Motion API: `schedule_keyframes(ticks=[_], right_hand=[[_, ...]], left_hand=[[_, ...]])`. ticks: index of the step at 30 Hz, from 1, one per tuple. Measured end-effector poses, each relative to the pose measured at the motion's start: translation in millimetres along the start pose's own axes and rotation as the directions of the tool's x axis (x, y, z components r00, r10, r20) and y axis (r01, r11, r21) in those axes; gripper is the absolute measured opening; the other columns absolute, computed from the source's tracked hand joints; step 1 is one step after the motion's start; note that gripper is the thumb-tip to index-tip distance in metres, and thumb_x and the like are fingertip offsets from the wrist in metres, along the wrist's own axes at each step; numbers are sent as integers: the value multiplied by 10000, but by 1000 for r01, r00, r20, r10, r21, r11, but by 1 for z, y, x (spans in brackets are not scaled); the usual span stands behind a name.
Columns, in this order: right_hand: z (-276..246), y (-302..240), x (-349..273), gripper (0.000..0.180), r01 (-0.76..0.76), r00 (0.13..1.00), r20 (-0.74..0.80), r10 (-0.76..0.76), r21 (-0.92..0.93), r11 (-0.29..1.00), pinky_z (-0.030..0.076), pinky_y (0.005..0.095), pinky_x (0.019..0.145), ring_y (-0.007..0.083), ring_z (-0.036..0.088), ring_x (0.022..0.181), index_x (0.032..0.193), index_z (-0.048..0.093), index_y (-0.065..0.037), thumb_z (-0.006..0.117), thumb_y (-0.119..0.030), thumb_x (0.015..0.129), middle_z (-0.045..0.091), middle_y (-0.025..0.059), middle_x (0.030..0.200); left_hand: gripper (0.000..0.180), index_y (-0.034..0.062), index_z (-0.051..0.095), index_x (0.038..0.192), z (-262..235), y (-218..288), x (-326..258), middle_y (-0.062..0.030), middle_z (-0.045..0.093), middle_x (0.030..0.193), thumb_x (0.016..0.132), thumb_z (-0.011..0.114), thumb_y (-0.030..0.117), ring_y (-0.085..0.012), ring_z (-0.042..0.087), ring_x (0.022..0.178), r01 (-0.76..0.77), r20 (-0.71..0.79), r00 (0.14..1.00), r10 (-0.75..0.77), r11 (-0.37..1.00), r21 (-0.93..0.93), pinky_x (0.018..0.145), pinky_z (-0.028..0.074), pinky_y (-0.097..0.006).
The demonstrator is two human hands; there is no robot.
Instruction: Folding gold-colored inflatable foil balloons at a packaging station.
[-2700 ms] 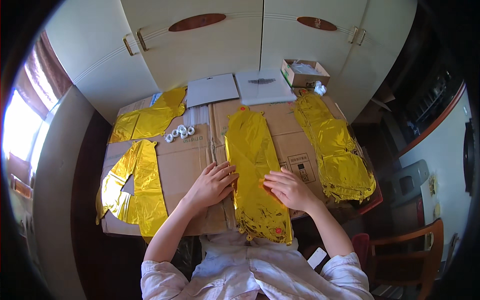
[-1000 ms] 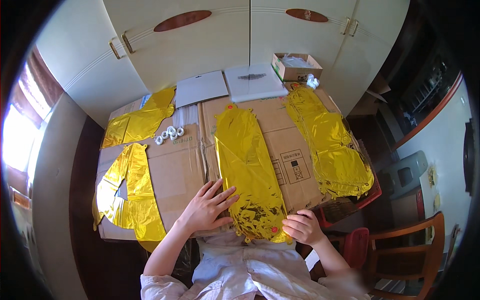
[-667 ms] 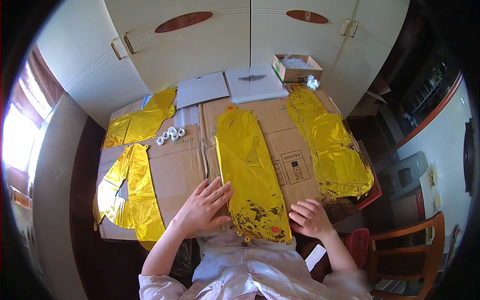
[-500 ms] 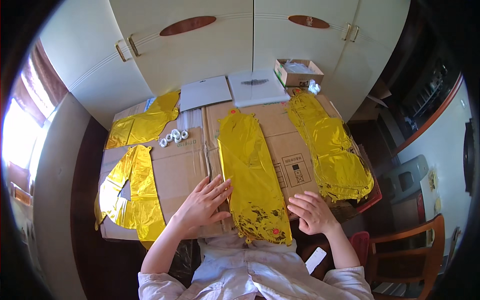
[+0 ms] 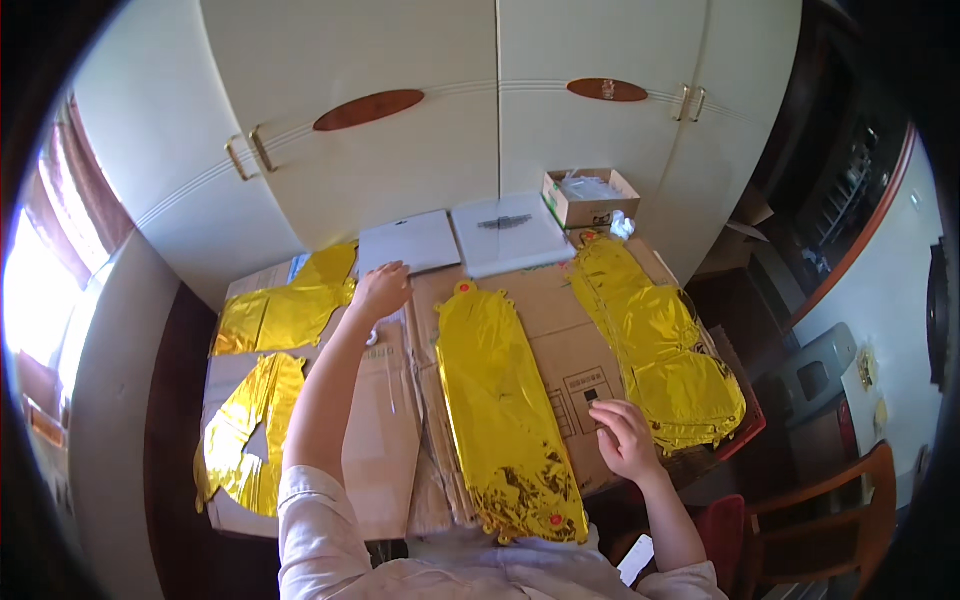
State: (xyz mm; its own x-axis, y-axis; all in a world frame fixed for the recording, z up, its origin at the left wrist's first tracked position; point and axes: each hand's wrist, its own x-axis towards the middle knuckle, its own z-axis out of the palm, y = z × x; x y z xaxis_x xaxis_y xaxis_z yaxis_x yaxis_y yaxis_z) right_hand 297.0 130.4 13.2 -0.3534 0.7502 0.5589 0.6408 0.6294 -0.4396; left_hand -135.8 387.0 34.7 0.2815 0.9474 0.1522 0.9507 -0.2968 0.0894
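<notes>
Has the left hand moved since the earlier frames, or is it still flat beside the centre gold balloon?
Yes. The left hand has gone up the cardboard sheet, away from the person, toward the white pad by the cupboard doors.

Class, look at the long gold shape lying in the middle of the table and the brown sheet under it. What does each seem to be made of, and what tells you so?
The long gold shape looks like thin metallic foil film, probably a flat, uninflated balloon: mirror-shiny, crinkled, with a scalloped edge. The brown sheet looks like matte corrugated cardboard, a flattened box: dull brown, with fold lines and flaps.
</notes>
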Motion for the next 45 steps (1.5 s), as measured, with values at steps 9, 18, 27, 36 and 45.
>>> schedule_keyframes(ticks=[9, 18, 27, 36, 45], right_hand=[[0, 1, 2, 299, -123, 992, -4, 123, 10, 992, 472, 410, 918, 314, 595, 1041, 1076, 643, -32, 620, -32, 778, 635, 118, 1139], [0, 1, 5, 275, -112, 994, -1, 112, 12, 994, 486, 413, 885, 323, 607, 1005, 1044, 650, -29, 624, -17, 770, 635, 124, 1124], [3, 2, 3, 235, -105, 994, -28, 105, 16, 994, 488, 421, 903, 301, 612, 1017, 1034, 665, -48, 635, -71, 802, 640, 95, 1119], [15, 12, 19, 397, -379, 899, 63, 433, 607, 698, 493, 372, 896, 243, 608, 1054, 1284, 509, -60, 614, -191, 925, 603, 118, 1197], [54, 25, 100, 562, -657, 727, 450, 518, 676, 335, 502, 323, 859, 207, 589, 1037, 1384, 371, -44, 658, -118, 907, 576, 132, 1195]], left_hand=[[598, 129, 666, 1215, 2, -52, 64, -137, 671, 1175, 701, 804, 401, -322, 621, 1103, -72, 134, 987, 94, 985, -159, 967, 485, -397], [349, 126, 683, 1129, -18, -27, 53, -153, 700, 1030, 868, 630, 351, -349, 650, 1002, -154, 220, 965, 140, 987, 44, 880, 514, -452], [166, 79, 672, 868, -17, -18, 41, -177, 704, 879, 885, 542, 179, -335, 695, 856, -248, 169, 963, 208, 932, 265, 726, 558, -451], [133, 60, 613, 882, -59, 112, -76, -90, 696, 836, 759, 663, 67, -173, 682, 703, -392, -432, 713, 552, 825, 407, 556, 552, -292], [161, -8, 651, 851, -47, 199, -179, -122, 712, 929, 742, 680, 107, -163, 709, 889, -588, -328, 683, 652, 758, 282, 678, 562, -241]])
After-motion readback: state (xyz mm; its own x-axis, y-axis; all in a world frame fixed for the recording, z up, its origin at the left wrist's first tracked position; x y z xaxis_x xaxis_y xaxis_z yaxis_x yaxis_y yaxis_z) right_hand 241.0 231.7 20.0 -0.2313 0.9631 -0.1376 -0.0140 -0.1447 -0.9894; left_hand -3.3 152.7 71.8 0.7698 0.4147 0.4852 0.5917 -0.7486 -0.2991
